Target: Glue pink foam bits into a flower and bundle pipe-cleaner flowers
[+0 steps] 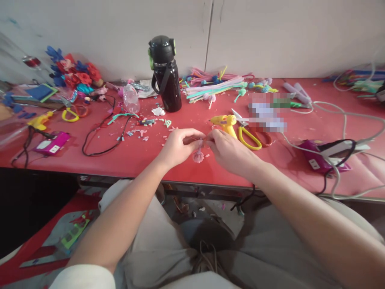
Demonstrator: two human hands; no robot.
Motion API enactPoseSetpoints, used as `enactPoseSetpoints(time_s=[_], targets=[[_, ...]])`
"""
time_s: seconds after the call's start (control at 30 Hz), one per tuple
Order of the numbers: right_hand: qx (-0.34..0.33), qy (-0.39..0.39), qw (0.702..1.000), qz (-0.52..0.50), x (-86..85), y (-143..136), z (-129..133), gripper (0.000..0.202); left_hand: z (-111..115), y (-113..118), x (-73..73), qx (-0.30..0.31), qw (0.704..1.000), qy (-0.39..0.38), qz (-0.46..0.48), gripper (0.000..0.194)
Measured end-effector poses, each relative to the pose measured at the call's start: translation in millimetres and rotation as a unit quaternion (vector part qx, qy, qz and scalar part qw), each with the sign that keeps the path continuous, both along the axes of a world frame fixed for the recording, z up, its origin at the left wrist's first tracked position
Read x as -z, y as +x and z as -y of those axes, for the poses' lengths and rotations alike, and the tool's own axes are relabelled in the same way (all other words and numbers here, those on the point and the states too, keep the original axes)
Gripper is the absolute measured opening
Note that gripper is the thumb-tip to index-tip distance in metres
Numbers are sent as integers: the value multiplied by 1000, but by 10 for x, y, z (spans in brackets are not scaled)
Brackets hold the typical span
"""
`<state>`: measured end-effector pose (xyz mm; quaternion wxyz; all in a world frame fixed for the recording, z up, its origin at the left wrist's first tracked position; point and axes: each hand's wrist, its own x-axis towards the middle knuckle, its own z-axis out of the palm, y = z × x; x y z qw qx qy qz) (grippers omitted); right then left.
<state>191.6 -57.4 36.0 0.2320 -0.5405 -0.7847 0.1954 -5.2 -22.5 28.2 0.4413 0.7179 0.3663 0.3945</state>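
Note:
Near the front edge of the red table, my left hand (182,146) and my right hand (224,148) meet, fingers pinched together. Between them is a small pink fuzzy piece (198,155), like bent pipe cleaner, hanging below the fingertips. A thin reddish strand (205,138) runs between the two pinches; its ends are hidden by the fingers. Just beyond my right hand lie a yellow glue gun (226,122) and scissors (251,138) with yellow and red handles.
A black bottle (169,84) stands at the back. Bundles of pipe cleaners (215,86) lie beside it. Purple power boxes (320,156) with cables sit right and left. A second glue gun (41,120), a clear plastic bottle (131,99) and small scraps are on the left.

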Motion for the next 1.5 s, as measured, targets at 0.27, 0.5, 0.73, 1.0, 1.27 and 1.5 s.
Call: enactPoseSetpoints(time_s=[0.27,0.5,0.73,1.0,1.27,1.5], targets=[[-27,-40,979,-196,-41,6,30,20,-3,-21,-83,-41,998,-21,46,19],[-30,-4,974,-223,26,-9,7,19,-3,-11,-84,-18,992,-77,96,26],[-11,28,980,-197,30,-18,30,19,-7,-16,-66,-21,991,-91,100,27],[-8,35,985,-168,34,-14,36,19,1,-32,-75,-9,993,-90,72,32],[-47,-16,970,-236,16,-12,65,21,19,-18,-96,-7,991,-102,89,33],[-77,-54,951,-296,16,-31,95,26,21,-20,-102,0,989,-98,111,35]])
